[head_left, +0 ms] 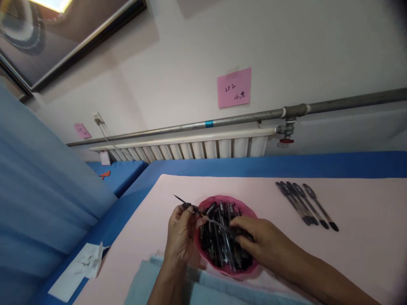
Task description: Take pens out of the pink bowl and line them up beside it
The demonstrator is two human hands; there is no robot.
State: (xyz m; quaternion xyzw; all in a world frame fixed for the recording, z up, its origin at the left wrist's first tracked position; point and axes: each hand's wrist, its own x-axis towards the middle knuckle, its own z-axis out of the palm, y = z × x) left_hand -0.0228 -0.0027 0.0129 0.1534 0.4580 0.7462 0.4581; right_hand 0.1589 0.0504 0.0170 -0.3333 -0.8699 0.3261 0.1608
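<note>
As we hold a thin pen (216, 223) just above the pink basket (247, 208), its sharp tip points off to the left. Our left hand (182, 232) has its thumb and fingers clamped on the pen, and our right hand (265, 238) has its fingers closed on the other end. Below, black pens (226, 248) fill the basket. To the right, five more pens (301, 202) lie side by side on a pale pink sheet (365, 212). Behind, we see a blue table edge (349, 164), then a white radiator (210, 149).
</note>
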